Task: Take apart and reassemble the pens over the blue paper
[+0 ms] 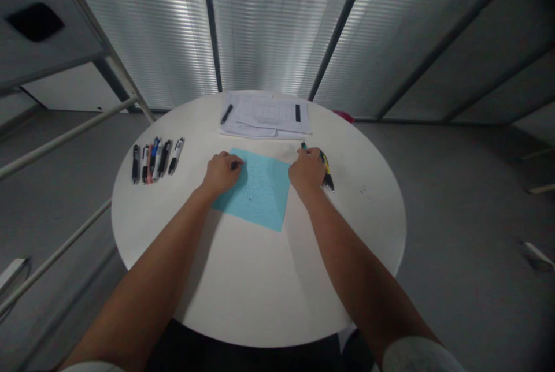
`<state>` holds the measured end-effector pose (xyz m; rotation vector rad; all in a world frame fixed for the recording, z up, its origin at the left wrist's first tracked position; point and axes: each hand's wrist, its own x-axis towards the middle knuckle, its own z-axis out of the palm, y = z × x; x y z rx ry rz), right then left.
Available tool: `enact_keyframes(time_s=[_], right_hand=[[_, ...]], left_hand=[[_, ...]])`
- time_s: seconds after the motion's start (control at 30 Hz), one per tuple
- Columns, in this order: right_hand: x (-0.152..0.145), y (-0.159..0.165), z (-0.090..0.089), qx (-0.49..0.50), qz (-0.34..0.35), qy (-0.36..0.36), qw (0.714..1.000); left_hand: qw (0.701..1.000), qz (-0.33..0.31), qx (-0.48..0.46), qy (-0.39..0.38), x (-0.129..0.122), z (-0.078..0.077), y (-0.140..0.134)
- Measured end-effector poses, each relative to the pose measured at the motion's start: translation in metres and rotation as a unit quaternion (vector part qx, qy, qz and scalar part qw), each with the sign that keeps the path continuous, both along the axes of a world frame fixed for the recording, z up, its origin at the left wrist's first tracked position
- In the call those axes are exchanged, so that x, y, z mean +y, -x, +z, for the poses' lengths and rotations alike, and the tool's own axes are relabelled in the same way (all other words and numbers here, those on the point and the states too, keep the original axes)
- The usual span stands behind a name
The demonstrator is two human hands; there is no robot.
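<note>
A sheet of blue paper (pixel 260 193) with faint lines and small dark marks lies on the round white table. My left hand (pixel 220 174) rests at the paper's upper left edge, its fingers closed around a dark pen (pixel 235 164) that is mostly hidden. At the paper's right edge, my right hand (pixel 307 170) has its fingers bent and closed on a pen with a green end (pixel 303 145); most of that pen is covered. Just right of this hand lie yellow and black pens (pixel 328 171), partly hidden by it.
Several pens (pixel 156 158) lie in a row at the table's left side. Printed sheets (pixel 264 115) are stacked at the far edge, with a black pen (pixel 226 114) on them. A white metal frame (pixel 69 135) stands left of the white table (pixel 260 291). Blinds hang behind.
</note>
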<state>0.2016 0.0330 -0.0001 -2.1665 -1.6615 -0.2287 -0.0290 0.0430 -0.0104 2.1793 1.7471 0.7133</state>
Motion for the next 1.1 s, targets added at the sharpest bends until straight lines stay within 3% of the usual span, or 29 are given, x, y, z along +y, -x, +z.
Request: enact_keyframes(time_s=[0.33,0.77,0.97,1.1], right_hand=[[0.004,-0.004,-0.014,-0.042,-0.014,-0.043,0.998],[0.007,-0.011,-0.016,-0.027,-0.044,-0.021,0.998],[0.007,-0.008,-0.009,-0.004,0.016,-0.031,0.999],[0.006,-0.005,-0.007,-0.012,0.068,0.012,0.998]], left_hand=[[1.0,0.006,0.005,0.004,-0.002,0.002,-0.001],[1.0,0.006,0.012,0.006,0.0,-0.001,0.0],[1.0,0.005,0.009,0.003,0.001,-0.002,0.001],[1.0,0.005,0.006,0.003,0.001,-0.001,0.0]])
